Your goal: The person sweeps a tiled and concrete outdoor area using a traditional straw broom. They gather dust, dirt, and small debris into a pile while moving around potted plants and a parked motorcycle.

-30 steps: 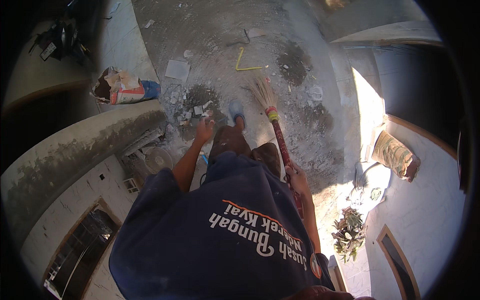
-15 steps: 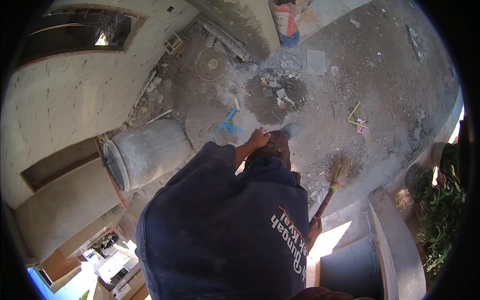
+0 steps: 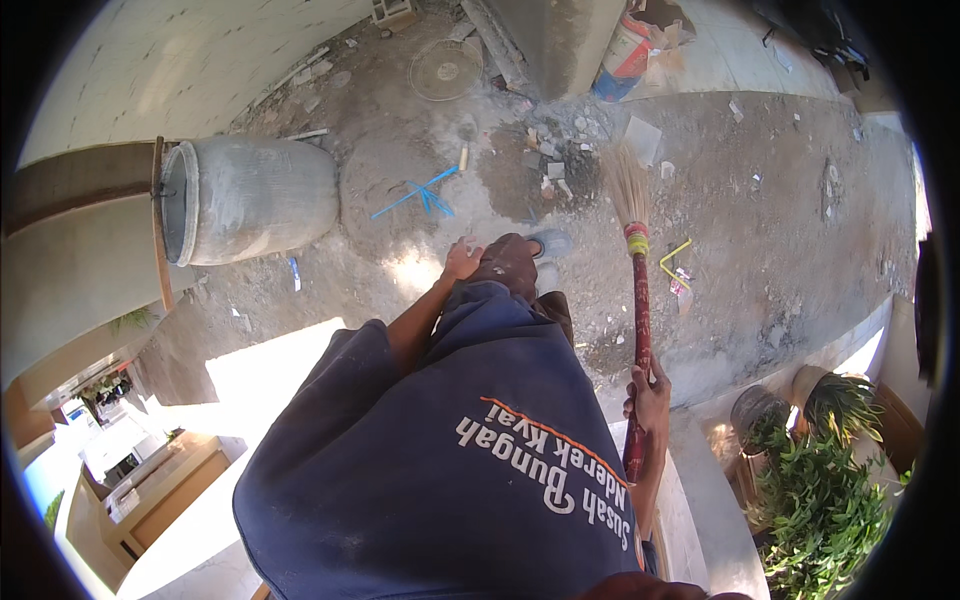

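My right hand [image 3: 648,395] is wrapped around the dark red handle of a straw broom [image 3: 642,310]. The broom stretches away from me, its pale bristles [image 3: 626,185] close to a white square tile piece [image 3: 643,138] and a small heap of rubble [image 3: 555,172]. Near my bent knee, my left hand [image 3: 462,260] lies with its fingers loosely apart and nothing in them. Beyond that hand, blue strapping [image 3: 425,195] lies on the dusty floor beside a trowel-like tool with a pale handle [image 3: 463,158].
At left a grey barrel [image 3: 260,198] lies on its side. A round fan grille [image 3: 445,70] is at the back, near a torn sack [image 3: 625,58] by the pillar. A bent yellow strip [image 3: 675,262] lies right of the broom. Potted plants [image 3: 830,460] stand at lower right.
The broom has swung forward, its bristles moving from beside me on the right to near the rubble. My right hand has come forward with it. The view has turned and shifted.
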`<action>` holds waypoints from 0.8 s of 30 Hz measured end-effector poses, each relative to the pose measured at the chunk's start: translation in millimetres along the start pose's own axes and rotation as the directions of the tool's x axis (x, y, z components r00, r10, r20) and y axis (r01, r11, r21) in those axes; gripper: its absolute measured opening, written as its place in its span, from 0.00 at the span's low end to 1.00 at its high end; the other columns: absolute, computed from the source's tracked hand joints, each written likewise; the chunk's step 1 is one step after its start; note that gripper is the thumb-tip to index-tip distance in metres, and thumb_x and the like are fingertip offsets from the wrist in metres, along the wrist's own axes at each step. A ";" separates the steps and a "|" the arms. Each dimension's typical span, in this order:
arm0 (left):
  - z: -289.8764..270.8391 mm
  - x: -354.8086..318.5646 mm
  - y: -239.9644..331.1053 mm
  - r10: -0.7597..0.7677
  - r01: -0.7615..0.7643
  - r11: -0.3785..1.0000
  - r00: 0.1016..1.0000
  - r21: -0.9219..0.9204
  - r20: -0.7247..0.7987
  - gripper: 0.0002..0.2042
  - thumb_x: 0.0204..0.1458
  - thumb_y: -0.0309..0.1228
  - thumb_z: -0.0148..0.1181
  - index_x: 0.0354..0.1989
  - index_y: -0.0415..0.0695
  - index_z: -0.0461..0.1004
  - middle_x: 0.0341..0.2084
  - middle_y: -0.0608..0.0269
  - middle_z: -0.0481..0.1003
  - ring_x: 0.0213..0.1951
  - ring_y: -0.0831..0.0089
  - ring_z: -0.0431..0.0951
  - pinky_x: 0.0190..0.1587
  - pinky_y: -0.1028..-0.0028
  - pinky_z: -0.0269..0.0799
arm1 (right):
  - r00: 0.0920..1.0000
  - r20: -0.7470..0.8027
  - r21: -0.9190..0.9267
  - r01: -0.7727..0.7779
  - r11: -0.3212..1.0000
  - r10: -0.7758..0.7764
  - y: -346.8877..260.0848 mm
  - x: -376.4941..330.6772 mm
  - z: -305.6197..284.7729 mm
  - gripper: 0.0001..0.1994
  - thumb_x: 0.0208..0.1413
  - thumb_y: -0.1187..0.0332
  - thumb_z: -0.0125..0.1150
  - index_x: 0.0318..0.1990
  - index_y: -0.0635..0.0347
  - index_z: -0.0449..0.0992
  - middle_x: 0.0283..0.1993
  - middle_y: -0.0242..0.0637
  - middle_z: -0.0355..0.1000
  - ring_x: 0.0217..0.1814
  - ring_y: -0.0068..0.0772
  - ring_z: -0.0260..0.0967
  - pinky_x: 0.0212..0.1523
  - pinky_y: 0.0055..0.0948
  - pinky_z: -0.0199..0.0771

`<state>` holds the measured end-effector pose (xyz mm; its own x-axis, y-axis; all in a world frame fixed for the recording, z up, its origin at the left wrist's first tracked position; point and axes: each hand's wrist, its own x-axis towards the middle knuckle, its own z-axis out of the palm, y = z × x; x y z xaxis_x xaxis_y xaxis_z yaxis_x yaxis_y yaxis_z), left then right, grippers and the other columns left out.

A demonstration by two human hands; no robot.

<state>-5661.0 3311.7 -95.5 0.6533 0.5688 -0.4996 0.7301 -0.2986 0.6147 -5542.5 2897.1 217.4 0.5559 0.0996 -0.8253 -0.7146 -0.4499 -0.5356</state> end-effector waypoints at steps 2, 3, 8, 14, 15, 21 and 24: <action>-9.5 -32.4 -25.1 0.020 -0.021 0.999 0.999 -0.031 -0.034 0.25 0.51 0.44 0.60 0.53 0.41 0.70 0.43 0.40 0.74 0.44 0.49 0.75 0.48 0.59 0.72 | 0.995 0.100 -0.004 -0.003 1.000 0.003 -7.8 14.8 12.3 0.27 0.61 0.67 0.54 0.67 0.56 0.59 0.18 0.29 0.63 0.11 0.20 0.59 0.11 0.25 0.62; -16.2 -44.0 -49.4 -0.006 0.005 1.000 0.998 -0.020 -0.065 0.25 0.51 0.44 0.60 0.53 0.41 0.70 0.42 0.40 0.74 0.44 0.50 0.76 0.47 0.59 0.72 | 0.988 0.156 0.000 0.000 1.000 0.000 -13.5 26.6 20.9 0.27 0.61 0.67 0.54 0.67 0.56 0.59 0.19 0.29 0.63 0.11 0.20 0.59 0.11 0.25 0.63; -59.0 -107.5 -114.5 -0.211 0.194 0.976 0.952 -0.094 -0.221 0.25 0.52 0.43 0.60 0.52 0.37 0.70 0.38 0.38 0.75 0.42 0.50 0.77 0.47 0.59 0.72 | 0.926 0.363 0.358 -0.040 0.933 -0.099 -29.2 128.7 155.8 0.18 0.60 0.67 0.55 0.57 0.58 0.67 0.23 0.33 0.67 0.19 0.24 0.66 0.19 0.26 0.71; -90.1 -144.4 -188.8 -0.329 0.296 0.940 0.921 -0.171 -0.211 0.27 0.52 0.44 0.59 0.52 0.34 0.69 0.38 0.36 0.75 0.42 0.49 0.76 0.47 0.60 0.71 | 0.933 0.359 0.652 -0.223 0.724 -0.036 -68.6 251.4 385.8 0.07 0.59 0.71 0.51 0.42 0.59 0.62 0.24 0.35 0.64 0.19 0.26 0.63 0.20 0.26 0.69; -95.3 -146.8 -190.2 -0.323 0.282 0.940 0.915 -0.192 -0.241 0.27 0.52 0.44 0.59 0.53 0.35 0.69 0.39 0.36 0.74 0.43 0.48 0.76 0.48 0.60 0.71 | 0.962 0.274 0.720 -0.218 0.659 0.018 -84.7 228.8 413.7 0.07 0.59 0.71 0.50 0.42 0.59 0.62 0.25 0.35 0.63 0.19 0.26 0.62 0.20 0.27 0.68; -132.4 -135.6 -262.3 -0.341 0.315 0.932 0.929 -0.176 -0.143 0.26 0.52 0.44 0.60 0.52 0.36 0.69 0.39 0.35 0.74 0.42 0.46 0.75 0.46 0.56 0.71 | 0.994 0.104 0.792 -0.069 0.607 -0.023 -124.3 83.3 481.7 0.05 0.58 0.73 0.48 0.41 0.55 0.62 0.26 0.33 0.60 0.22 0.25 0.60 0.21 0.26 0.65; -149.2 -111.7 -296.8 -0.280 0.258 0.952 0.951 -0.164 -0.130 0.23 0.51 0.42 0.61 0.49 0.35 0.71 0.34 0.36 0.75 0.40 0.47 0.75 0.45 0.56 0.71 | 0.980 0.192 0.704 -0.106 0.703 -0.044 -109.9 44.6 473.1 0.05 0.58 0.73 0.49 0.41 0.54 0.63 0.27 0.33 0.61 0.22 0.23 0.60 0.21 0.24 0.63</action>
<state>-5980.5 3451.1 -131.1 0.3906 0.7244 -0.5680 0.8308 -0.0116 0.5564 -5640.0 3370.9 154.8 0.4951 0.2881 -0.8197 -0.8598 0.2977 -0.4148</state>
